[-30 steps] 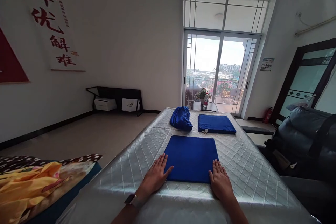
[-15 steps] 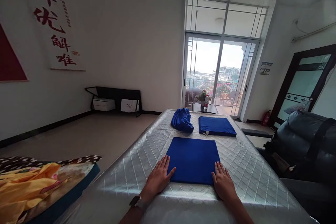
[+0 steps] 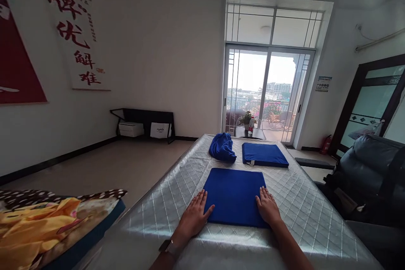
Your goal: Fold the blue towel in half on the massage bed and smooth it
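Note:
A flat, square piece of blue fabric, folded or pad-like, lies on the quilted silvery table cover in front of me. My left hand rests at its left edge, fingers stretched out flat and thumb on the cloth. At the right edge lies my right hand, also flat, fingers extended on the blue surface. Farther back sit a crumpled blue cloth on the left and a flat blue stack with a small white tag on the right. Both stand apart from my hands.
A black leather seat stands to the right. At lower left lies a yellow patterned blanket. Behind the table, a small table holds a plant and a bottle. A black bench stands along the wall.
My right hand has moved slightly forward along the right edge and farther onto the blue piece. My left hand stays at the left edge. The view has shifted a little.

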The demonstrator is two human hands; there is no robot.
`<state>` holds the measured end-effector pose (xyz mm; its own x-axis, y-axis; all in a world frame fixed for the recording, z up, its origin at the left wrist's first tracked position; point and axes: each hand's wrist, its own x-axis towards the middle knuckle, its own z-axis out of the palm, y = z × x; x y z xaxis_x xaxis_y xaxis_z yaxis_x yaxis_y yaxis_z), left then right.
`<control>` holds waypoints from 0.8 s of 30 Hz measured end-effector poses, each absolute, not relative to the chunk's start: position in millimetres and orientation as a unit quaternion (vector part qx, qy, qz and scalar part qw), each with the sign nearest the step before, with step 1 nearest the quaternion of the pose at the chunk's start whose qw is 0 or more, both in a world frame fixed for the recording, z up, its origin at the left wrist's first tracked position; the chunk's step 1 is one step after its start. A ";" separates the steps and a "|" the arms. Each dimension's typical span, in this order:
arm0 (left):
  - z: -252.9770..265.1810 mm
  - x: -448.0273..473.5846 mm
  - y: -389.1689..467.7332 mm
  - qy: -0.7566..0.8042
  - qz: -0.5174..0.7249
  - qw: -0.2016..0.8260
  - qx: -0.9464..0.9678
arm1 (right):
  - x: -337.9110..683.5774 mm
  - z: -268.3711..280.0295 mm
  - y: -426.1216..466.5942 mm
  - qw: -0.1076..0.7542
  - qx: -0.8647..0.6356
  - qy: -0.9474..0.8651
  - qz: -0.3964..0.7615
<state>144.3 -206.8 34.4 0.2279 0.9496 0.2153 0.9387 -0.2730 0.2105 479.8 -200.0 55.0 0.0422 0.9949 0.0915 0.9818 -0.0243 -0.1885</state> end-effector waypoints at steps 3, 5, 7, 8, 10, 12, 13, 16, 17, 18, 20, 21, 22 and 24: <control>37.7 144.9 -208.2 0.607 0.149 0.020 0.781 | 481.5 50.1 -199.2 0.101 -0.713 -0.693 0.034; 39.2 143.9 -209.0 0.612 0.154 0.016 0.776 | 482.1 49.7 -199.4 0.105 -0.715 -0.690 0.037; 40.0 142.3 -210.5 0.617 0.167 0.004 0.769 | 482.2 49.8 -199.3 0.109 -0.720 -0.684 0.040; 40.4 142.0 -211.8 0.617 0.178 -0.005 0.767 | 482.1 49.7 -199.1 0.111 -0.722 -0.682 0.040; 41.9 145.0 -215.4 0.612 0.201 -0.021 0.765 | 482.0 48.9 -198.5 0.115 -0.722 -0.681 0.040; 45.4 156.8 -219.9 0.594 0.215 -0.026 0.775 | 482.0 48.1 -197.9 0.118 -0.719 -0.684 0.040; 48.0 167.2 -221.9 0.578 0.217 -0.023 0.787 | 482.1 47.9 -197.6 0.119 -0.718 -0.684 0.041; 57.7 216.4 -223.1 0.502 0.203 0.001 0.841 | 482.7 48.3 -197.7 0.119 -0.719 -0.684 0.046; 60.4 237.0 -220.9 0.473 0.197 0.011 0.859 | 483.1 48.6 -197.9 0.117 -0.719 -0.684 0.045; 62.4 258.1 -217.1 0.447 0.191 0.020 0.874 | 483.6 49.0 -198.3 0.114 -0.717 -0.686 0.041; 63.6 297.4 -206.2 0.409 0.184 0.037 0.893 | 484.8 49.5 -199.2 0.105 -0.711 -0.695 0.032; 62.9 313.3 -199.7 0.399 0.181 0.043 0.898 | 485.3 49.6 -199.7 0.101 -0.707 -0.699 0.028; 61.5 325.7 -193.3 0.398 0.178 0.046 0.899 | 485.8 49.6 -200.0 0.097 -0.705 -0.702 0.025; 57.4 337.9 -181.4 0.420 0.170 0.048 0.890 | 486.3 49.2 -199.8 0.095 -0.707 -0.700 0.027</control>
<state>337.9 -181.4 57.4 0.5897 0.7641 0.2614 0.7312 -0.6426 0.2288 486.3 -199.8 49.2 0.0186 0.9952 0.0957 0.9851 -0.0019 -0.1719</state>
